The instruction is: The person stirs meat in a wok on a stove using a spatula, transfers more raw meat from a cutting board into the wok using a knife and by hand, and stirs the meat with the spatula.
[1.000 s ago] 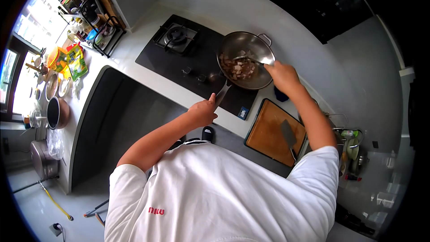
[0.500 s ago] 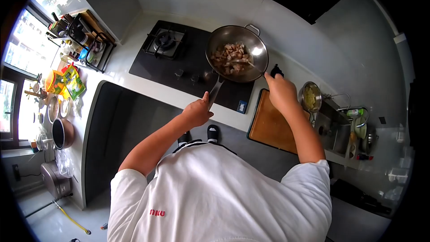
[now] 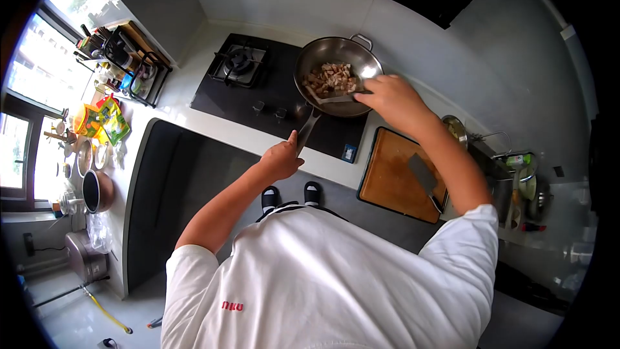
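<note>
A steel wok (image 3: 361, 64) sits on the right side of the black cooktop (image 3: 232, 100). My left hand (image 3: 281, 157) is closed around its long handle (image 3: 308, 130). Chopped, browned meat pieces (image 3: 332, 77) lie in the bottom of the wok. My right hand (image 3: 391, 100) reaches over the wok's right rim, its fingers wrapped round a spatula (image 3: 336, 99). The spatula's flat blade touches the pan just below the meat. The end of its handle is hidden in my hand.
Right of the cooktop lies a wooden cutting board (image 3: 387, 178) with a cleaver (image 3: 423, 173). A bowl (image 3: 454, 130) is partly behind my right forearm. A second burner (image 3: 238, 63), a spice rack (image 3: 139, 64) and a brown pot (image 3: 98, 191) stand to the left.
My right hand has moved from beyond the wok's lower right edge up over its rim, with the spatula. The meat has shifted a little. My left hand still grips the handle.
</note>
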Available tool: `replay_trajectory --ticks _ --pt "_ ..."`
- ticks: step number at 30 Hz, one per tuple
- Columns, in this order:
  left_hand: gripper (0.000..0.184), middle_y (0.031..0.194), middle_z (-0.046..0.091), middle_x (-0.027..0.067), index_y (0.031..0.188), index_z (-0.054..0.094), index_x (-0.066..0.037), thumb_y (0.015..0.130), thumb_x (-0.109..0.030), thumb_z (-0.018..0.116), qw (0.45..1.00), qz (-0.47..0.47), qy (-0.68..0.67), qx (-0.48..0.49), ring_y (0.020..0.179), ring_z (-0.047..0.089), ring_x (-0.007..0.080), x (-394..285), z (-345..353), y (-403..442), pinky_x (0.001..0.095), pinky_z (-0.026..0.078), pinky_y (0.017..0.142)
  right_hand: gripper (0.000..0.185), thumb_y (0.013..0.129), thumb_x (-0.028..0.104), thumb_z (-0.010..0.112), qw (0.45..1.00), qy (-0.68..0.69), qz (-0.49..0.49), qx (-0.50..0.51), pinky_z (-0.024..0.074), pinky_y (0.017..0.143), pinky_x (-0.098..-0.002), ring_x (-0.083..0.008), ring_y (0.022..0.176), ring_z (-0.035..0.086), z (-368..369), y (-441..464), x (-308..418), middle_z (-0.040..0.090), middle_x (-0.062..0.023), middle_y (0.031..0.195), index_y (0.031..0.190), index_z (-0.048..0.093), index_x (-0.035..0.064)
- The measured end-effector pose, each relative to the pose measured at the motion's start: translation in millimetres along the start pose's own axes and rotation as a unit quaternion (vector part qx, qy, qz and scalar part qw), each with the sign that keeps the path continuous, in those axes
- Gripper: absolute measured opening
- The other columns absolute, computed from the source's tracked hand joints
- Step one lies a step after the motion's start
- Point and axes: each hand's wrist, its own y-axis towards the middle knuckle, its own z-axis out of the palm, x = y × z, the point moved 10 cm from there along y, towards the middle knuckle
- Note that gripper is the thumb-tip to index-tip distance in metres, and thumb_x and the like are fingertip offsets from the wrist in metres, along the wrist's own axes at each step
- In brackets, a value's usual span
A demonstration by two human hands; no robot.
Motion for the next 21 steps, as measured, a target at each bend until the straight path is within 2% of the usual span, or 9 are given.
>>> replay_trajectory --ticks 1,4,7,8,11,13,17,20,21 --pt "0.096 0.114 0.069 0.0287 0.162 0.014 0.005 0.095 -0.035 0.069 1.0 -0.009 0.001 0.004 0.107 0.068 0.0426 -1.7 -1.3 -2.2 0.0464 0.053 0.096 0.025 0.095 0.009 0.062 0.998 -0.02 -0.057 -0.006 0.0546 0.081 -0.0417 -0.0302 0.091 0.065 1.5 8.7 5.0 0.063 -0.0107 0.096 0.115 0.076 0.0111" --pt "0.094 0.118 0.069 0.0264 0.164 0.012 0.001 0.097 -0.036 0.067 0.999 -0.031 0.017 0.005 0.109 0.069 0.0399 -3.3 -3.2 -4.9 0.0453 0.054 0.097 0.027 0.096 0.006 0.059 0.999 -0.029 -0.021 -0.007 0.0547 0.083 -0.0418 -0.0329 0.096 0.066 53.5 25.0 -33.2 0.064 -0.0122 0.101 0.118 0.073 0.009" --pt "0.092 0.12 0.068 0.0256 0.164 0.012 -0.001 0.098 -0.037 0.065 0.999 -0.049 0.02 -0.007 0.111 0.068 0.0393 -0.9 -5.8 -6.7 0.0451 0.053 0.098 0.022 0.095 0.01 0.063 0.984 0.036 0.174 0.01 0.0562 0.083 -0.0475 -0.0381 0.095 0.069 92.6 2.2 -91.5 0.068 -0.0172 0.105 0.115 0.07 0.0062" --pt "0.092 0.121 0.068 0.0258 0.164 0.012 -0.001 0.098 -0.037 0.065 0.998 -0.056 0.016 -0.009 0.111 0.068 0.0396 -1.3 -1.0 -7.7 0.0453 0.053 0.098 0.032 0.097 0.015 0.063 0.959 0.135 0.245 0.041 0.0553 0.087 -0.0504 -0.0419 0.101 0.068 112.7 -28.5 -105.1 0.07 -0.0217 0.11 0.127 0.066 0.0064" --pt "0.091 0.12 0.068 0.0259 0.164 0.012 -0.002 0.099 -0.036 0.065 0.998 -0.057 0.015 -0.029 0.111 0.068 0.0408 -0.6 0.0 -9.2 0.0458 0.053 0.098 0.041 0.097 0.018 0.063 0.912 0.233 0.338 0.008 0.0542 0.091 -0.0517 -0.0436 0.106 0.067 136.2 -87.9 -87.5 0.07 -0.0245 0.114 0.136 0.062 0.0044" --pt "0.091 0.118 0.068 0.0271 0.164 0.012 -0.002 0.098 -0.036 0.065 0.998 -0.05 0.0 -0.041 0.11 0.068 0.0419 3.4 2.5 -7.6 0.0462 0.053 0.097 0.046 0.099 0.019 0.061 0.887 0.238 0.392 0.058 0.0537 0.093 -0.0523 -0.0444 0.107 0.067 143.8 -109.4 -56.8 0.07 -0.0268 0.114 0.142 0.057 0.0022" --pt "0.093 0.116 0.068 0.0289 0.164 0.011 -0.002 0.097 -0.035 0.066 0.998 -0.055 0.0 -0.025 0.109 0.067 0.0443 -0.8 0.4 -6.5 0.048 0.052 0.098 0.049 0.1 0.021 0.058 0.876 0.235 0.416 0.071 0.0553 0.087 -0.0533 -0.0444 0.102 0.068 186.6 -97.7 -33.8 0.07 -0.0277 0.111 0.145 0.053 0.0021" --pt "0.093 0.117 0.068 0.0296 0.163 0.01 0.001 0.097 -0.035 0.066 0.999 -0.04 0.018 -0.014 0.109 0.067 0.0441 2.4 4.1 -6.1 0.0483 0.053 0.097 0.049 0.1 0.021 0.058 0.861 0.245 0.446 0.002 0.0559 0.086 -0.0531 -0.0437 0.101 0.068 159.6 -107.2 -22.8 0.069 -0.0268 0.109 0.145 0.053 0.0019" --pt "0.094 0.117 0.067 0.0296 0.163 0.01 0.003 0.098 -0.035 0.065 0.999 -0.028 0.024 -0.016 0.109 0.068 0.0435 0.5 2.1 -3.7 0.0482 0.053 0.097 0.049 0.1 0.021 0.057 0.852 0.249 0.46 0.015 0.0562 0.085 -0.0529 -0.0434 0.1 0.069 152.1 -111.7 -16.0 0.069 -0.0263 0.108 0.146 0.053 0.0021"
